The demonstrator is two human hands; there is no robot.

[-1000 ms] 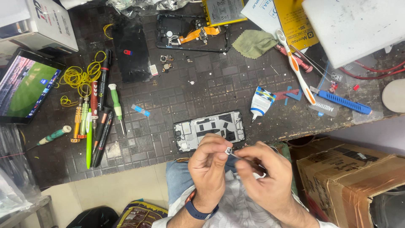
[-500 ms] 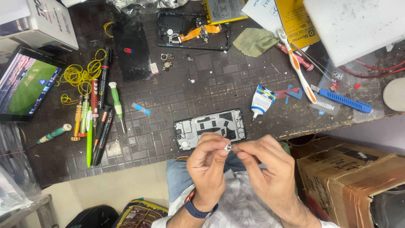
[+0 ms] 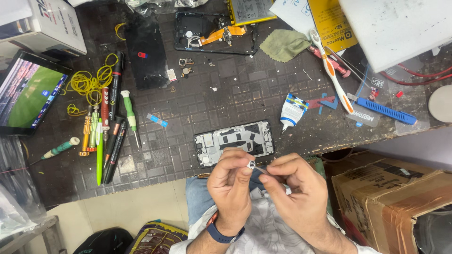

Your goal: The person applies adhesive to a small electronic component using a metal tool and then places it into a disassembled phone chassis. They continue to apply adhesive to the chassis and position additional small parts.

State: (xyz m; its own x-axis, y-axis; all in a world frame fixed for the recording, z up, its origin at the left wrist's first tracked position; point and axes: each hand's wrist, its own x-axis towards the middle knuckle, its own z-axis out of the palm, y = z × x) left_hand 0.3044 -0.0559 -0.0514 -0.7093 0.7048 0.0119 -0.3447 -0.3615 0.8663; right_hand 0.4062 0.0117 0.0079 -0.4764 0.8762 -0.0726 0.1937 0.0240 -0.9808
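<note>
My left hand (image 3: 231, 188) pinches a tiny silvery part (image 3: 251, 164) between thumb and fingertips, just below the table's front edge. My right hand (image 3: 296, 190) grips thin metal tweezers (image 3: 262, 170) whose tip meets that part. Both hands hover over my lap. Directly above them on the dark mat lies an opened phone frame (image 3: 235, 142) with its inner metal plate showing.
A row of screwdrivers and pens (image 3: 107, 134) lies at left beside yellow rubber bands (image 3: 89, 82) and a lit tablet (image 3: 28, 94). A glue tube (image 3: 292, 112), toothbrush (image 3: 332, 70), green cloth (image 3: 285, 45), another phone housing (image 3: 214, 33) and black back cover (image 3: 146, 54) sit farther back. Cardboard box (image 3: 395, 202) at right.
Both hands have stayed close together over the lap. The fingers shifted slightly around the small part; the tweezers' tip remains at it.
</note>
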